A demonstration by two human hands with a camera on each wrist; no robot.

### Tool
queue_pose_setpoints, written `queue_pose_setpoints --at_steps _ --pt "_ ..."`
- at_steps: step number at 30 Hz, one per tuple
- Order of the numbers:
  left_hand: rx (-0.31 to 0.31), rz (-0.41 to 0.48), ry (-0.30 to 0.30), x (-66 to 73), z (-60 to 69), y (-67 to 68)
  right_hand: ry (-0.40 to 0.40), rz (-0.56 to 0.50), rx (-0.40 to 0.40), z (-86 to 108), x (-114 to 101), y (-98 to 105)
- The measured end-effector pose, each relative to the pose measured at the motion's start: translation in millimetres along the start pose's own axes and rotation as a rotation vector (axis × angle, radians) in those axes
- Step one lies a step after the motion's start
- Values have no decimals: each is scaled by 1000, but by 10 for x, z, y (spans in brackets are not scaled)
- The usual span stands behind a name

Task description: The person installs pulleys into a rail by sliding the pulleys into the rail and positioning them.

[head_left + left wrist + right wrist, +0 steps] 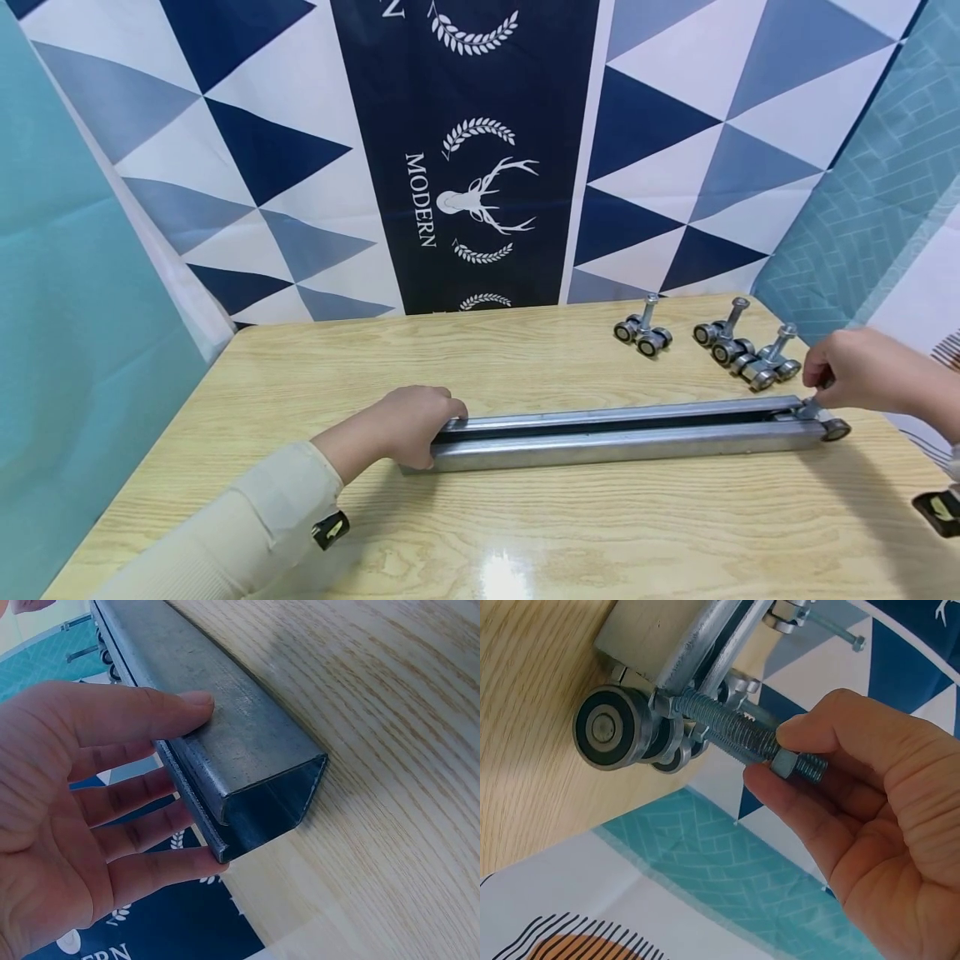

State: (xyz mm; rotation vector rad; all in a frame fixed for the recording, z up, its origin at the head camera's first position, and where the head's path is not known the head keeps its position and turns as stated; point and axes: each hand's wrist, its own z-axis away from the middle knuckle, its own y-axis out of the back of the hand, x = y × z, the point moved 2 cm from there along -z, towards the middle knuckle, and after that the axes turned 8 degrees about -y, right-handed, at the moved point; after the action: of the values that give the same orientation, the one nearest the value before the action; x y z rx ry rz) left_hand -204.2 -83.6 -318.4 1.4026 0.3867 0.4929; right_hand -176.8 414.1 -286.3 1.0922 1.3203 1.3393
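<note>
Roller trolley (705, 714) at right end of the metal channel (622, 450) on the table (525, 358), my right fingers (799, 817) pinching its bolt (742, 733), left fingers (161, 871) gripping the channel's other end; probably the insertion step, next calls for aligning wheels (604, 727), pushing in.

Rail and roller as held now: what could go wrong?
Jam: a wheel sits outside the rail, so the roller might catch on the edge if it tilts.
Swivel: the right hand pinches only the bolt near its upper end, so the wheels may turn out of line.
Run-out: the end by the left hand looks open; a roller could exit there.
</note>
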Motion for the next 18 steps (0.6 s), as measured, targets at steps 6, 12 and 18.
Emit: queue_pose_setpoints --at_steps 6,12,18 --pt "3 -6 -8 8 7 14 31 -6 19 -2 -106 4" --pt "4 -1 -5 18 9 19 109 -31 74 -10 -237 -9" --pt "1 9 8 22 7 6 138 -51 78 -38 -344 -14"
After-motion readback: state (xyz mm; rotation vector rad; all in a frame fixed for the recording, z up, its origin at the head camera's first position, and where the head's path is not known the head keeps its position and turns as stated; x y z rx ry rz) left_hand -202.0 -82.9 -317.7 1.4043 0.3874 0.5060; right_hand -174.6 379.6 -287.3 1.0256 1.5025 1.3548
